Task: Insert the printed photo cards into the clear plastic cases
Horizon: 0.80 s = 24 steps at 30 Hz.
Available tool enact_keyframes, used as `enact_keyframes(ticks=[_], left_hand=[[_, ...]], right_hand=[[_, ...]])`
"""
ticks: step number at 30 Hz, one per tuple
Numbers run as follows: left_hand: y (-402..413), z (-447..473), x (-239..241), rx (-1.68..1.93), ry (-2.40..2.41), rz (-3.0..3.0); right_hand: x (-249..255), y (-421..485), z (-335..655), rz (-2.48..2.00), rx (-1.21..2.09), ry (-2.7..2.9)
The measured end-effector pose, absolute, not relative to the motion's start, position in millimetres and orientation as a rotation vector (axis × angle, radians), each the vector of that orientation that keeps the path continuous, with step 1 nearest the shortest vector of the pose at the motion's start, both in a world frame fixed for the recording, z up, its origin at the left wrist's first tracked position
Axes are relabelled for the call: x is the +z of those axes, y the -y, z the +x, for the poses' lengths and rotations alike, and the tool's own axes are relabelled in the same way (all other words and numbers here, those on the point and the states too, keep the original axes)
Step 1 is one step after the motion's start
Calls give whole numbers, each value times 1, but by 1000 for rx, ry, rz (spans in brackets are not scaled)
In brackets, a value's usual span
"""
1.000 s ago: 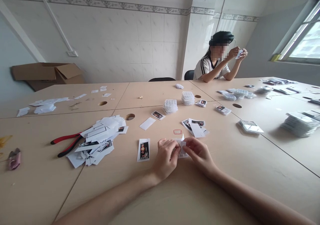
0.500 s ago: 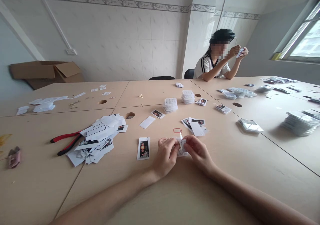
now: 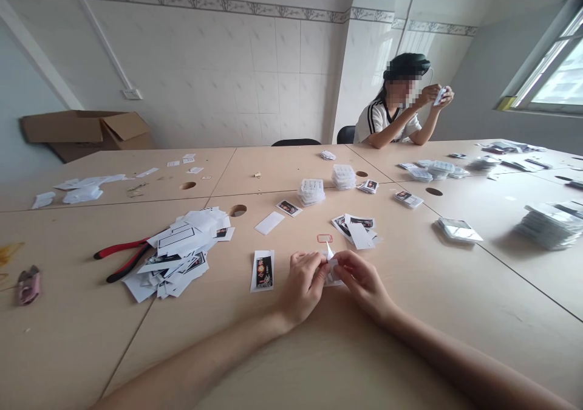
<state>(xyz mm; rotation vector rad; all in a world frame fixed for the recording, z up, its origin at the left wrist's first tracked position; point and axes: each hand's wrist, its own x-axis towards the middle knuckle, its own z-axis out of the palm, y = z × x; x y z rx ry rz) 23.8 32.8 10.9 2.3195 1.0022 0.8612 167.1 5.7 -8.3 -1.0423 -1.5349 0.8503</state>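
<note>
Thumbs and forefingers drawn in close, left hand and right hand meeting fingertip to fingertip, and both are pinching a folded white slip, one pointed end poking up between them! Fingers hide much of it, and they cover most of a pale flat piece just under the grip, too small to make out.

Just beyond the grip, a red-outlined rectangle lies on the table; past it, slightly right, loose cards overlap. Close by on the left, a dark printed card lies flat. Further left, a heap of paper slips covers the head end of red-and-black pliers. Farther out ahead, two stacks of clear cases; well off right, a taller stack. Across the table, a co-worker holds a small white item.
</note>
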Motion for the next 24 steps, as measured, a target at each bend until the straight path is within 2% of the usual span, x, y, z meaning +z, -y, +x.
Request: enact_keyframes(ticks=[24], left_hand=[[-32,23,12,857,-957,2318]], right_hand=[[-10,-1,164,-1009,774,1508]])
